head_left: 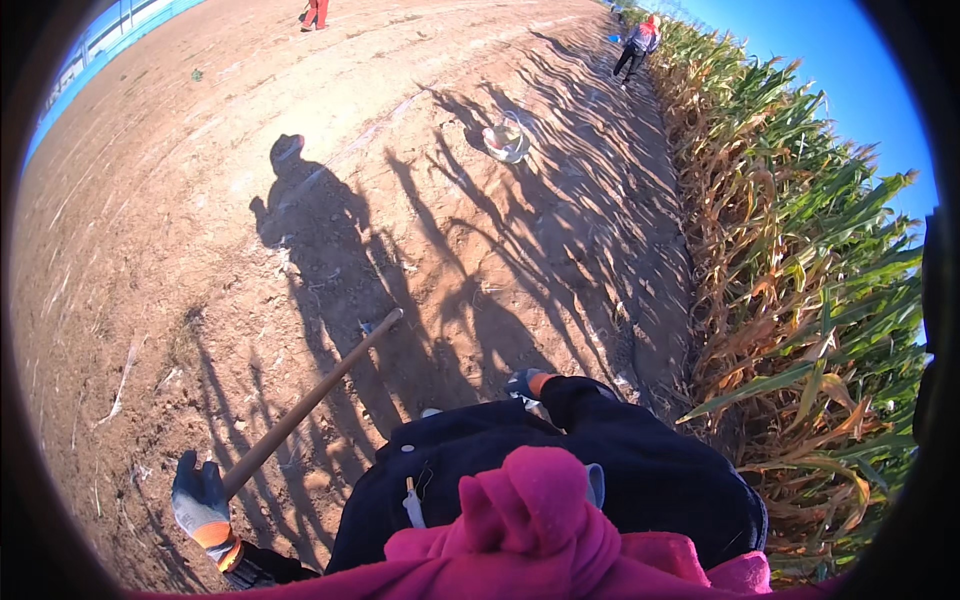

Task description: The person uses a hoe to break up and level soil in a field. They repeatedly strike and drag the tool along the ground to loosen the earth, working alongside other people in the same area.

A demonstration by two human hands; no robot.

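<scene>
My left hand [201, 499], in a grey and dark work glove with an orange cuff, is at the lower left around a long wooden tool handle [311, 405]. The handle slants away to the upper right over bare soil. Whatever is fixed to its other end is out of sight. My right hand [527, 382], also gloved, is in front of my dark jacket [645, 450] by the waist. Its fingers are mostly hidden, and a bit of something white shows just below it. A bright pink scarf [525, 510] hangs at my chest.
A white bucket [508, 142] with things inside stands on the soil ahead. Tall, partly dry corn plants [795, 300] line the right side. One person [637, 49] stands farther along the corn; another person's red-trousered legs [316, 13] show at the top. Plastic film scraps [124, 382] litter the ground.
</scene>
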